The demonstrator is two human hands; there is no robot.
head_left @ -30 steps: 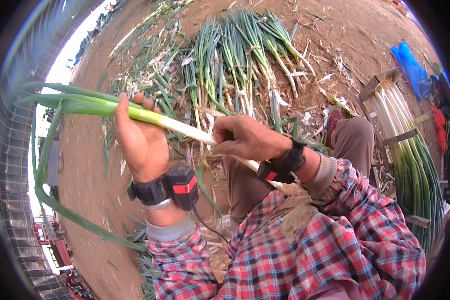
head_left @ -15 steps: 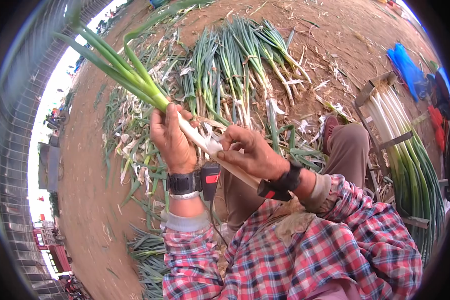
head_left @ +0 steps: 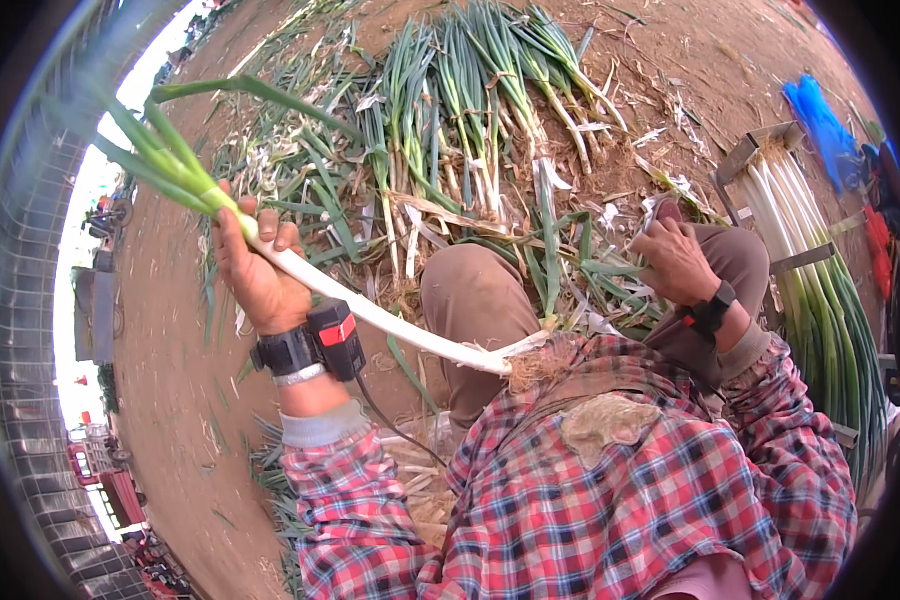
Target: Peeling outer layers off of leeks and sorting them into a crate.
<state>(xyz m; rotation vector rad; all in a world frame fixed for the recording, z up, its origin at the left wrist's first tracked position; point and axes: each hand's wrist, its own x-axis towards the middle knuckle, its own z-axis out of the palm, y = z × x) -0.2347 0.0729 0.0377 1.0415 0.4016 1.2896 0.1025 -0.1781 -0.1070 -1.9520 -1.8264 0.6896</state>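
Slanting across the near side of the left knee (head_left: 478, 290), the leek (head_left: 370, 312) runs from the shirt (head_left: 610, 500) out to the left. Its roots (head_left: 542, 368) sit on the body side of the knee, against the shirt front, and its leaves (head_left: 185, 178) reach well left of the knee and past it. A pale length shows beside the roots, on the side toward the knee (loose layer or part of the stalk, I cannot tell). The left hand (head_left: 260, 280) is left of the knee, clamped on the leek near where white turns green; the long axis runs from that hand back toward the body, and no hand is on the root end. The right hand (head_left: 678, 262) is right of the knee, by the right leg (head_left: 745, 250), with fingers curled; something pale shows at the fingertips, but I cannot tell whether they grip it. So the hands are wide apart, the knee between them. From the right hand the leek lies leftward and nearer the body, roots closest; the left is the nearer hand, being on it. Past the knee, scraps (head_left: 310, 190) litter the ground (head_left: 170, 400), and farther out bundles (head_left: 470, 90) lie with leaves pointing away from the knee. Well right of the knee, a rack (head_left: 805, 257) holds more leeks.
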